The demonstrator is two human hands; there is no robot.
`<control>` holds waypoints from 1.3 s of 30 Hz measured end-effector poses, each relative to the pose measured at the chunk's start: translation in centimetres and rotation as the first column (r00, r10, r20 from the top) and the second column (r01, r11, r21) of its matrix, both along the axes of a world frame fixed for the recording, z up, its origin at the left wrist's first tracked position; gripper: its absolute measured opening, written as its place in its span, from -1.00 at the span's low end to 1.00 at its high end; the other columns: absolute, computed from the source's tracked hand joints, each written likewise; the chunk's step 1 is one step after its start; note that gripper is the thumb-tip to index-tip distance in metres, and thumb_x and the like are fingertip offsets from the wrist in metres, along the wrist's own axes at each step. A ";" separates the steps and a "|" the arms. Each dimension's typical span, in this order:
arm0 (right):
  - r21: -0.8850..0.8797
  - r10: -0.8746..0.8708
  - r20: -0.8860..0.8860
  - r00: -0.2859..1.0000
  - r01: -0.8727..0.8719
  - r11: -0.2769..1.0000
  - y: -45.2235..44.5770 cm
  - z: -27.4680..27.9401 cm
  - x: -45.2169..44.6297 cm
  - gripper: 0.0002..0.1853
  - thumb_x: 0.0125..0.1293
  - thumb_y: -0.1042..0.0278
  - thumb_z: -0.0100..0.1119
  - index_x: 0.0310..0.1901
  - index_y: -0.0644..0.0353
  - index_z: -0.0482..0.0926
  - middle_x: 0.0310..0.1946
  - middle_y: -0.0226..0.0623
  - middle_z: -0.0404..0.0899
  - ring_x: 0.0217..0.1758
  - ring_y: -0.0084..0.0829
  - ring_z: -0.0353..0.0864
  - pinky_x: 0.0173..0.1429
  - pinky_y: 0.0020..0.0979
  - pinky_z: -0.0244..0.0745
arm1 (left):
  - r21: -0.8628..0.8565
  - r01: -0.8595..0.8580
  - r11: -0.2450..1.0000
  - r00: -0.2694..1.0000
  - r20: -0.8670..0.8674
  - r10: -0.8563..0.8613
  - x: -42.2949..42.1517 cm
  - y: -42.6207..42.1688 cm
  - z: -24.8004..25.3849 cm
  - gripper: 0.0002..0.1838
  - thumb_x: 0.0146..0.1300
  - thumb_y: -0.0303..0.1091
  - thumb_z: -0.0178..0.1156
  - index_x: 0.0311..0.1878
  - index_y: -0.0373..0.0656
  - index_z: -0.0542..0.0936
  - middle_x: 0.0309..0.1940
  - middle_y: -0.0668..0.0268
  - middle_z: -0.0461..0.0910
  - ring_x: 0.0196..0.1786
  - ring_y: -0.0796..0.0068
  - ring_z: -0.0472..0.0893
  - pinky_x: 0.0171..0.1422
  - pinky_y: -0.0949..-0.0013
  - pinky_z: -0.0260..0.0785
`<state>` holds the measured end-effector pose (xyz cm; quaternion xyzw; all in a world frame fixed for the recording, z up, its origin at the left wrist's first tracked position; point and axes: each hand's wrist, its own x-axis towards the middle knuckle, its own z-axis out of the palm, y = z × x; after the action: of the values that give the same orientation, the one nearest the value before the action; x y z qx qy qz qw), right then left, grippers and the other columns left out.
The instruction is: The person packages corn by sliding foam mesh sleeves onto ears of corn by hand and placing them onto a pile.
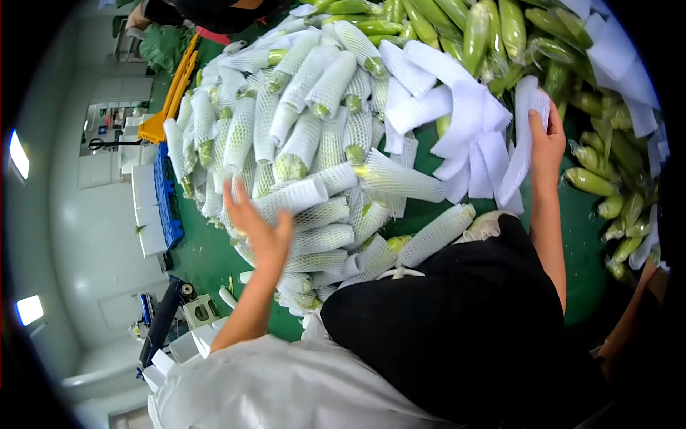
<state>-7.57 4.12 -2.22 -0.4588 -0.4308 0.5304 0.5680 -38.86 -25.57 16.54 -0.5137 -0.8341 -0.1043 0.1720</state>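
Observation:
My left hand is over the near left part of a heap of corn cobs in white foam net sleeves, its fingers spread. Beside it lies one sleeved cob; whether the fingers touch it I cannot tell. My right hand is closed around a long, flat white foam net sleeve, with the thumb on top. Just left of that hand, several loose foam sleeves overlap in a pile. Another sleeved cob rests close to my body.
Corn cobs in clear film are piled at the back and right of the green table. A blue crate and yellow plastic crate stand past the left edge. Another person's arm shows at lower right.

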 end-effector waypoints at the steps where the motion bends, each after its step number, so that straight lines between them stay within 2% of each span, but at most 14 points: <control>1: 0.003 0.077 0.050 0.996 -0.077 0.997 -1.5 2.3 0.5 -0.62 0.30 0.47 0.09 0.16 0.27 0.50 -0.04 -0.33 0.59 -0.06 -0.55 0.54 0.05 -0.51 0.43 | 0.147 0.220 0.964 0.975 -0.010 -0.221 3.2 3.6 -0.8 -0.17 -0.05 -0.53 0.18 0.40 -0.24 0.17 0.41 -0.12 0.03 0.45 -0.13 0.06 0.47 -0.05 -0.07; 6: 0.051 0.319 -0.130 0.939 -0.315 0.948 -5.2 9.8 0.7 -0.62 0.24 0.47 0.01 0.11 0.30 0.46 -0.10 -0.37 0.56 -0.06 -0.61 0.49 0.00 -0.51 0.41 | 0.461 0.734 0.499 0.249 0.501 -0.829 18.4 22.5 -8.1 -0.30 0.33 -0.06 0.06 0.42 -0.24 0.17 0.45 -0.04 0.05 0.48 0.05 0.07 0.52 0.10 -0.17; 9: -0.005 0.241 -0.853 0.463 -0.469 0.883 -3.2 7.6 6.7 -0.55 0.34 0.24 0.04 0.19 0.29 0.34 -0.06 -0.33 0.56 -0.09 -0.46 0.61 -0.07 -0.44 0.59 | 0.659 0.288 0.694 -0.491 0.725 -0.484 25.7 26.8 -11.5 -0.36 0.46 0.05 -0.17 0.43 -0.18 0.16 0.35 0.11 0.25 0.28 0.31 0.36 0.35 0.26 0.18; 12: -0.228 0.045 0.092 0.995 -0.023 0.973 -3.5 1.5 9.2 -0.73 0.25 0.38 0.21 -0.05 0.28 0.53 -0.06 -0.19 0.56 -0.13 -0.41 0.59 -0.16 -0.48 0.52 | 0.443 0.359 0.821 -0.602 0.782 -0.158 29.2 26.7 -19.0 -0.46 0.54 -0.02 -0.34 0.29 -0.26 0.29 0.12 0.15 0.43 0.15 0.39 0.42 0.25 0.40 0.27; 15: 0.253 -0.233 0.510 0.828 0.114 0.961 -5.2 -2.6 11.8 -0.83 0.31 0.38 0.18 -0.12 0.26 0.56 -0.14 -0.27 0.60 -0.18 -0.42 0.60 -0.02 -0.41 0.49 | 0.300 0.483 0.823 -0.509 0.860 -0.014 30.4 23.6 -22.7 -0.57 0.47 -0.08 -0.08 0.13 -0.27 0.42 -0.10 0.28 0.51 -0.06 0.51 0.47 0.10 0.45 0.33; 18: -0.552 -0.358 -0.612 0.705 -0.056 0.832 -7.9 -1.7 12.1 -0.77 0.31 0.35 0.19 -0.07 0.28 0.55 -0.14 -0.25 0.61 -0.14 -0.40 0.62 0.02 -0.40 0.50 | 0.369 0.135 0.920 -0.966 0.257 0.038 29.5 23.1 -28.8 -0.81 0.40 -0.20 0.09 -0.12 -0.12 0.48 -0.19 0.31 0.56 -0.19 0.58 0.52 -0.07 0.48 0.41; 19: -0.567 -0.175 -0.615 0.769 -0.277 0.776 -8.4 -2.9 13.7 -0.73 0.33 0.31 0.18 -0.04 0.31 0.54 -0.12 -0.28 0.62 -0.11 -0.40 0.63 0.06 -0.38 0.50 | 0.187 0.399 0.898 -0.670 0.728 0.146 27.6 24.6 -27.5 -0.84 0.39 -0.20 0.11 -0.23 -0.06 0.46 -0.26 0.32 0.59 -0.28 0.54 0.57 -0.15 0.45 0.45; 20: -0.577 0.137 -0.539 0.831 -0.483 0.659 -7.8 -2.8 15.3 -0.69 0.27 0.29 0.22 -0.01 0.27 0.54 -0.13 -0.22 0.64 -0.16 -0.32 0.65 -0.01 -0.34 0.55 | 0.137 0.315 0.939 -0.737 0.659 0.151 26.6 25.7 -26.1 -0.82 0.39 -0.20 0.11 -0.23 -0.09 0.47 -0.27 0.30 0.61 -0.29 0.47 0.60 -0.14 0.36 0.49; 21: -0.578 0.395 0.204 0.896 -0.215 0.787 -6.2 -2.7 17.2 -0.68 0.22 0.29 0.26 -0.03 0.24 0.55 -0.12 -0.16 0.63 -0.17 -0.27 0.66 -0.06 -0.30 0.57 | 0.091 0.274 0.957 -0.755 0.637 0.156 26.8 26.5 -25.5 -0.81 0.39 -0.20 0.11 -0.21 -0.11 0.48 -0.25 0.30 0.61 -0.24 0.45 0.61 -0.09 0.34 0.50; 23: -0.218 0.212 0.942 0.259 -0.008 0.976 -1.3 -2.8 19.5 -0.62 0.08 0.30 0.32 -0.04 0.16 0.55 -0.15 -0.05 0.60 -0.20 -0.14 0.67 -0.13 -0.20 0.60 | 0.081 0.324 0.943 -0.817 0.526 0.236 28.3 27.2 -24.7 -0.78 0.38 -0.24 0.11 -0.08 -0.18 0.49 -0.17 0.27 0.62 -0.11 0.39 0.63 0.02 0.29 0.51; 30: -0.050 0.130 0.908 -0.399 0.205 0.978 7.6 -11.1 17.9 -0.74 0.36 0.35 -0.11 0.04 0.13 0.42 0.09 0.44 0.36 -0.18 -0.01 0.69 -0.22 -0.23 0.64 | -0.080 0.398 0.914 -0.778 0.498 0.382 33.7 29.3 -28.8 -0.75 0.22 -0.58 0.07 -0.02 -0.23 0.46 -0.12 0.15 0.61 -0.05 0.21 0.64 0.10 0.19 0.53; 33: -0.303 0.317 0.926 -0.206 0.100 0.948 6.8 -8.1 18.3 -0.71 0.38 0.30 -0.13 0.08 0.13 0.41 0.17 0.41 0.32 -0.19 0.03 0.68 -0.22 -0.18 0.63 | -0.115 0.339 0.934 -0.608 0.731 0.311 31.0 28.9 -29.4 -0.79 0.14 -0.60 0.11 -0.15 -0.18 0.49 -0.27 0.22 0.61 -0.24 0.30 0.64 -0.12 0.28 0.56; 35: -0.440 0.304 0.858 -0.415 -0.286 0.851 3.5 -7.0 19.9 -0.68 0.37 0.30 -0.07 0.11 0.13 0.44 0.08 0.28 0.43 -0.12 0.04 0.66 -0.17 -0.20 0.62 | -0.123 0.377 0.918 -0.455 0.838 0.300 30.0 27.3 -30.5 -0.83 0.09 -0.60 0.14 -0.24 -0.15 0.50 -0.38 0.30 0.56 -0.38 0.42 0.57 -0.29 0.37 0.47; 39: -0.494 0.410 0.837 -0.363 -0.175 0.852 -0.8 -8.7 19.8 -0.69 0.43 0.22 -0.13 0.06 0.22 0.40 -0.03 0.15 0.52 -0.20 -0.08 0.69 -0.23 -0.17 0.60 | -0.085 0.474 0.876 -0.193 0.961 0.197 32.5 20.7 -31.5 -0.92 0.00 -0.53 0.21 -0.45 -0.17 0.50 -0.62 0.43 0.45 -0.57 0.60 0.39 -0.48 0.41 0.24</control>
<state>12.27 3.31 -10.89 -0.6020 -0.7658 0.1185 -0.1928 -6.40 -4.86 -14.95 -0.3610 -0.5918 -0.2910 -0.6594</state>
